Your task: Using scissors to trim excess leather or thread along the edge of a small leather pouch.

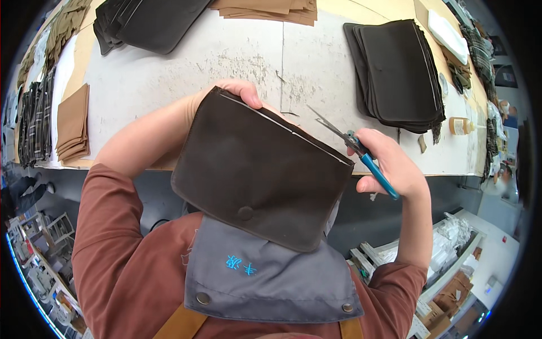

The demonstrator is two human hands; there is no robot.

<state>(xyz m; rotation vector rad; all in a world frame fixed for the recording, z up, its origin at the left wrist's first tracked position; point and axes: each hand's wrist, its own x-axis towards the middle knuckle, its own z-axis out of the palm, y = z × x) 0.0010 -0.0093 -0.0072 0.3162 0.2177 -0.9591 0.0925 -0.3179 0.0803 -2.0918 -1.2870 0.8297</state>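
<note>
The left grip (240, 90) is closed on the upper edge of a dark brown pouch (262, 169), its fingers curling over that edge near the upper left corner. From there the pouch spreads down and right through the centre of the frame, tilted, with its top edge slanting down to the right and a round mark low on its front. The right grip (389, 161), right of centre, is wrapped around scissors (379, 175) with blue handles; their blades, slightly parted, point up and left, just beside the pouch's right end.

I see a pale table (226, 42) across the upper half, speckled with dark scraps. A dark stack (389, 73) stands at upper right, more dark pieces (155, 25) at upper left, brown pieces (271, 8) at top centre and a brown stack (72, 124) at left. A small bottle (460, 125) sits at right. Shelves (51, 271) fill the lower left.

The table's near edge runs behind the pouch. The pouch's lower end overlaps a grey apron (265, 282). The widest stretch of tabletop showing lies above the pouch, between the dark piles; the right grip is just past the near edge.
</note>
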